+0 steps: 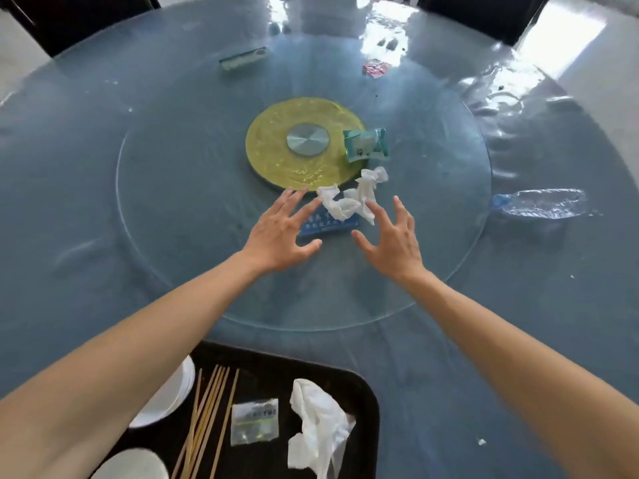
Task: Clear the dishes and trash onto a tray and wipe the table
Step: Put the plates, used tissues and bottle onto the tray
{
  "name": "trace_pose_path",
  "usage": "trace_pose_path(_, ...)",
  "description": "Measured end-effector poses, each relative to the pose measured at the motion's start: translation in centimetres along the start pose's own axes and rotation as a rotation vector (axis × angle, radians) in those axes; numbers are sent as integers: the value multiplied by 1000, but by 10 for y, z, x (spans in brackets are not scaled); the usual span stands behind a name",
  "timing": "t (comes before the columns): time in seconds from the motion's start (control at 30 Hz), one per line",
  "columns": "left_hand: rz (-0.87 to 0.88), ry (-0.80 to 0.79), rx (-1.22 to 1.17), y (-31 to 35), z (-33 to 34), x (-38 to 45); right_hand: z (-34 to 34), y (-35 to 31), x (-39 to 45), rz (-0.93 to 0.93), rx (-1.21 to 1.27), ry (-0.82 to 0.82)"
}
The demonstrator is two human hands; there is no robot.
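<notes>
Both forearms bare, left hand (pixel 280 233) and right hand (pixel 390 242) ungloved.

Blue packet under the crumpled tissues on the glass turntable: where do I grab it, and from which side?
Probably by its near edge, coming from the person's side. The blue packet lies flat on the glass turntable, its far part covered by crumpled tissues. The near edge lies exposed between the open left hand and right hand. Scooping the tissues along with it should work.
</notes>
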State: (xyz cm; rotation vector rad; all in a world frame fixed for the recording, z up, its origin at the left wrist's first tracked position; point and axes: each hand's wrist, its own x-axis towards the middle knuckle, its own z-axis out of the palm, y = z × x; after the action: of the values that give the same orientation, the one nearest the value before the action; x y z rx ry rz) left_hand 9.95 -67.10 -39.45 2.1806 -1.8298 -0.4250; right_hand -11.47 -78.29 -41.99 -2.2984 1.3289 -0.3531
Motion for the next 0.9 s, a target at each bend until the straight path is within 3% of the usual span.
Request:
trace_pose_path(0.37, 67, -150, 19, -17, 70, 124, 32, 45, 130, -84, -171, -63)
trace_pose_path(0.53, 109, -144, 84, -25, 91, 133, 50, 58, 132, -181, -195, -85)
trace_pose_path(0.77, 161, -98, -2, -27, 92, 130, 58, 56, 117, -179, -185, 14)
trace_pose_path(0.9, 188, -120, 14, -30, 83, 126, 55, 55, 112, -275, -154, 27)
